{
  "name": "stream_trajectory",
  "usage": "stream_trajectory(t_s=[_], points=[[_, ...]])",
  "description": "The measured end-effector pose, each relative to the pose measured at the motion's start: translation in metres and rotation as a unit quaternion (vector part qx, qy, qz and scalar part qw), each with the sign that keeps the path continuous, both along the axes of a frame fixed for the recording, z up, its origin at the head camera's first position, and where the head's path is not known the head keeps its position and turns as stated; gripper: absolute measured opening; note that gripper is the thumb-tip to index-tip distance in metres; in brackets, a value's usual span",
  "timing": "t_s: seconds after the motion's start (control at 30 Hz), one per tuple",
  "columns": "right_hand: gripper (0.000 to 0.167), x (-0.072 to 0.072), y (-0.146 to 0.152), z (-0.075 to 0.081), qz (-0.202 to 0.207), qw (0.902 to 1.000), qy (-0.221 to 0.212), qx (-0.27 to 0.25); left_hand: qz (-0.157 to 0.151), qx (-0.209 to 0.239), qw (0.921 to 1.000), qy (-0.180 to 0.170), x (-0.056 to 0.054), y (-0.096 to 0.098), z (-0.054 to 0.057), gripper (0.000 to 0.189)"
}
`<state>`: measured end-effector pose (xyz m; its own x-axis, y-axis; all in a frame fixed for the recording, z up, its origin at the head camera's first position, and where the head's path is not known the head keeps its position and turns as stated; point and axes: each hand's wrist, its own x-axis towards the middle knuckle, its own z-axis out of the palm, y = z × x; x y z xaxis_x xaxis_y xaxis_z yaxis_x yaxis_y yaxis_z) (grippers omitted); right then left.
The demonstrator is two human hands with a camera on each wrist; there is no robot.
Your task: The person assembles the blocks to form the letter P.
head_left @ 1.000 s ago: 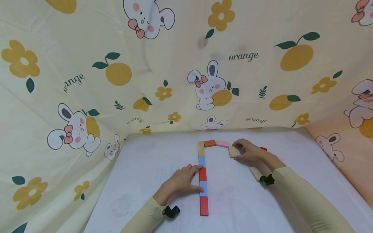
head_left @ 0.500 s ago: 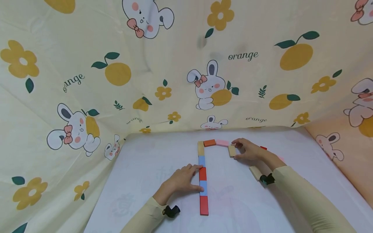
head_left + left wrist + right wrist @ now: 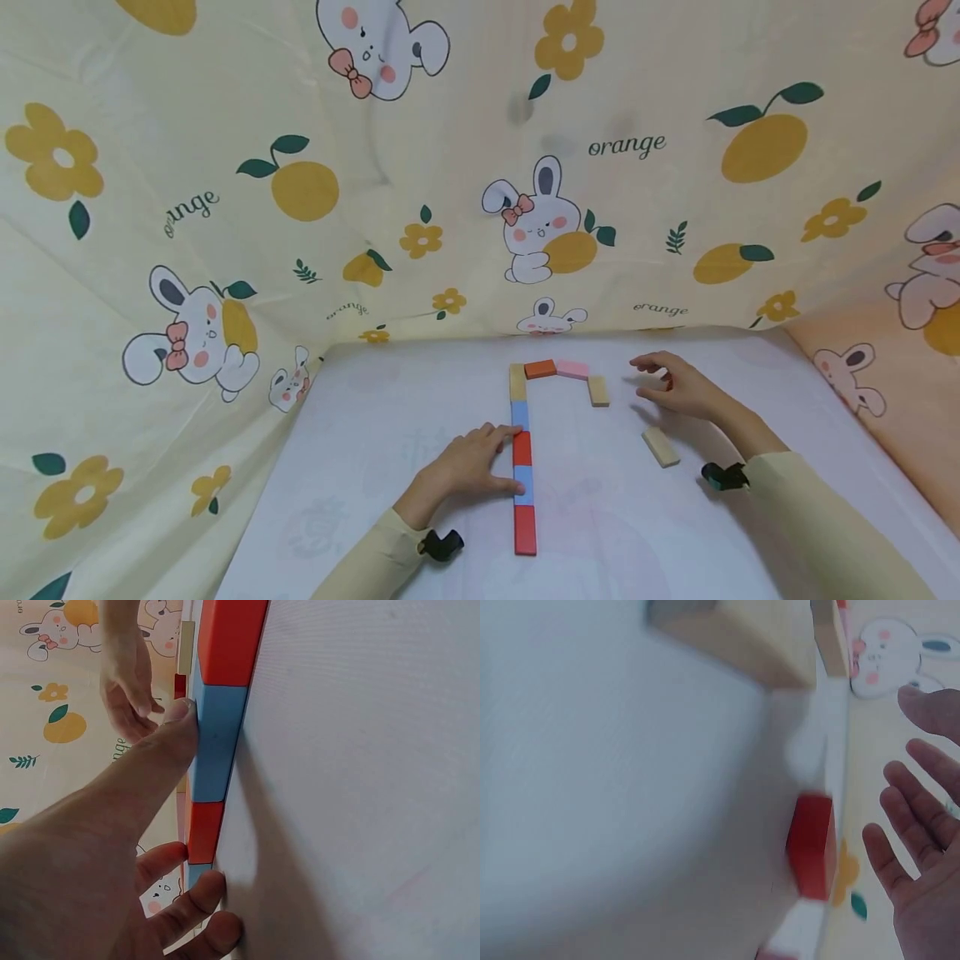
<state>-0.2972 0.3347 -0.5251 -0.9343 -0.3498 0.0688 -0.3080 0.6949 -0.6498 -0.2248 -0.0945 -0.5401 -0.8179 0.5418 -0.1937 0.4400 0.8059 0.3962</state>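
Note:
In the head view a column of flat blocks runs down the table: a plain wood block (image 3: 518,382) at the far end, a blue block (image 3: 520,415), a red block (image 3: 522,448), another blue block (image 3: 523,483) and a nearer red block (image 3: 525,530). My left hand (image 3: 467,463) rests along its left side, thumb tip on the nearer blue block and a fingertip at the red one. An orange block (image 3: 539,368), a pink block (image 3: 573,369) and a wood block (image 3: 597,391) turn the line rightward. My right hand (image 3: 678,387) hovers right of that wood block, fingers loose and holding nothing.
One loose wood block (image 3: 661,447) lies near my right wrist. In the right wrist view a red block (image 3: 810,846) and the edge of a pink block (image 3: 777,955) sit beyond the hand. A printed curtain (image 3: 450,117) rises behind the white table (image 3: 360,400).
My right hand has let go of the wood block at the line's right end and drawn back to the right. That block stays in place. The left hand has not moved.

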Motion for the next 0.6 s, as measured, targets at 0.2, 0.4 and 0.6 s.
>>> stream_trajectory(t_s=[0.2, 0.4, 0.6], points=[[0.053, 0.016, 0.028, 0.0, -0.028, 0.9994, 0.01, 0.019, 0.001, 0.0, 1.0, -0.001, 0.001, 0.0, 0.0, 0.094], [0.053, 0.032, 0.051, 0.001, -0.044, 0.9988, 0.004, 0.022, -0.001, -0.003, 1.0, 0.002, 0.001, 0.0, 0.0, 0.095], [0.055, 0.046, 0.067, -0.001, -0.054, 0.9977, -0.008, 0.041, -0.001, -0.004, 1.0, 0.002, 0.0, 0.001, 0.001, 0.095]])
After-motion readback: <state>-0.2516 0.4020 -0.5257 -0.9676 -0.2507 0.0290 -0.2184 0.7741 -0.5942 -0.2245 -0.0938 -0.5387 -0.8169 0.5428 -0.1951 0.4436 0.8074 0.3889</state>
